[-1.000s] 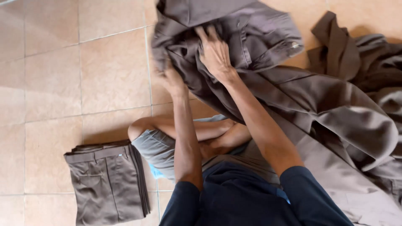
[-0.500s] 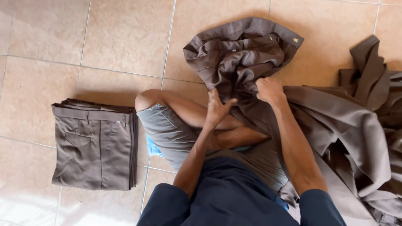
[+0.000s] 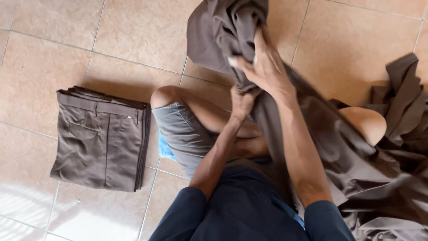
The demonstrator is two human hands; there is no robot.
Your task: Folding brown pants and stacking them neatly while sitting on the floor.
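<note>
I sit cross-legged on a tiled floor. Both hands grip a brown pair of trousers (image 3: pixel 223 31) lifted in front of me. My right hand (image 3: pixel 263 62) clutches a bunch of the fabric higher up. My left hand (image 3: pixel 243 100) holds the same cloth just below it. The rest of the garment drapes down over my right leg. My bent left knee (image 3: pixel 165 96) shows under grey shorts.
A neat stack of folded brown trousers (image 3: pixel 102 138) lies on the floor to my left. A heap of unfolded brown garments (image 3: pixel 401 147) spreads at my right. Bare beige tiles (image 3: pixel 67 49) lie ahead and left.
Both hands have pulled the brown trousers off the floor and up toward me, bunching the cloth. The view has shifted, bringing the folded stack further in.
</note>
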